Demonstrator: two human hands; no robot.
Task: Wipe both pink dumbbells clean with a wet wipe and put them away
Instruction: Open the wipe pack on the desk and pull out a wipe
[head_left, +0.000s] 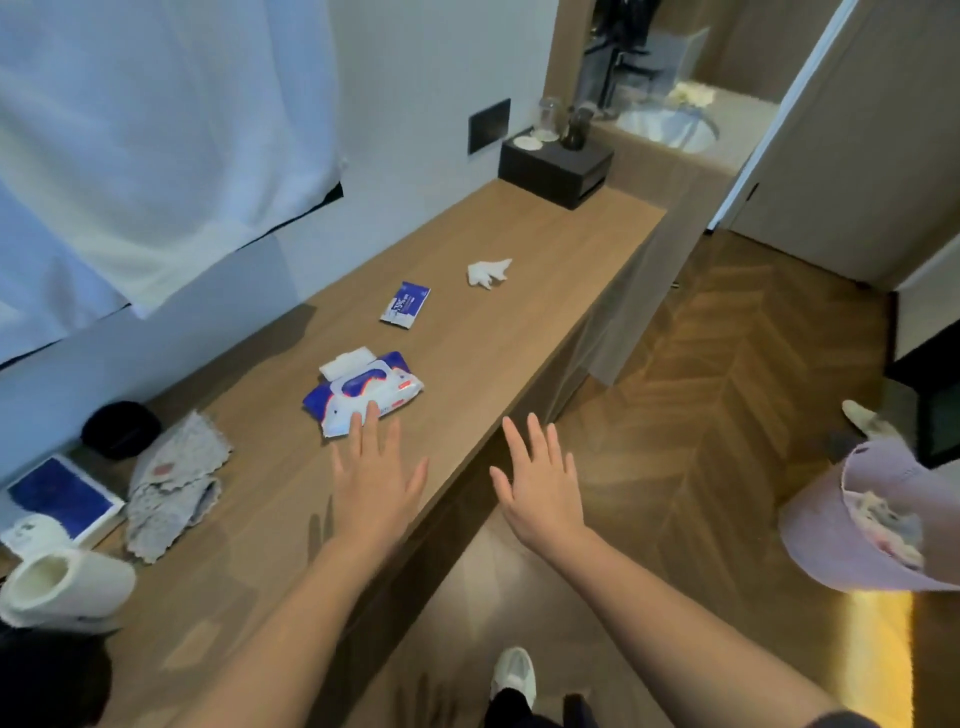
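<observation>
Left hand (376, 478): reaches forward over the desk (519, 338), palm down, fingers straight and spread, grasping nothing. The longest fingertips lie on the near edge of the wipe pack (363, 395).
Right hand (540, 488): level with the left, just past the desk's front edge and above the floor (701, 389). Fingers are straight and spread, released, holding nothing.
Wipe pack: blue, white and red, flat on the middle of the desk. A white flap sticks out at its far end.
Sachet (405, 305): small, blue and white, flat on the desk beyond the pack and apart from it.
Crumpled wipe (488, 273): a white wad farther along the desk, near the sachet but not touching it.
Cloth (176, 483): grey and patterned, bunched at the left of the desk, well apart from the pack.
Book (62, 499): blue cover, left of the cloth, by the wall.
Black box (556, 166): at the desk's far end, with glassware on top — too blurred to tell more.
Shoe (514, 673): white, on the floor below the arms.
</observation>
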